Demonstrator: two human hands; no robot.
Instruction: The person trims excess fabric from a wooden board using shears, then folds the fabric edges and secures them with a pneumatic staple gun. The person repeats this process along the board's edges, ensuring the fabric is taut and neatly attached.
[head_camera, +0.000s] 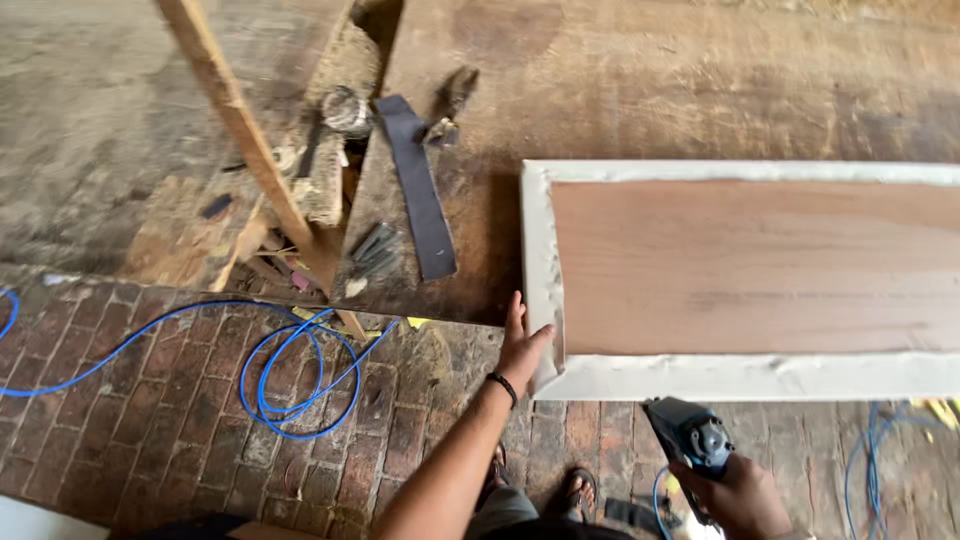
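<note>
Because the wooden panel (750, 265) is a long flat board with a raised white-coated border (543, 270) around a bare reddish-brown middle, it looks stiff and fairly heavy, something that would not flex but would be awkward to shift from one end. It lies flat on the worn wooden desk (640, 90), its short end pointing toward the left and its near long edge hanging slightly past the desk's front, above the brick floor (170, 400). The white coating looks rough and lumpy (possibly filler or primer, hard to tell), so a palm pressed on the border should hold well without slipping. The left hand (522, 345) rests open, fingers stretched, against the near left corner of the panel. The right hand (742, 495) is closed around a blue-grey power tool (688, 435), held just below the panel's near edge and not touching it. A good hold would be along the border's outer edges. Left of the panel the desk has open room up to a dark strap (420, 185) and some scattered hardware. A slanted wooden stick (250, 150) and a looped blue cable (290, 375) on the floor crowd the left side, and sandalled feet stand close beneath
</note>
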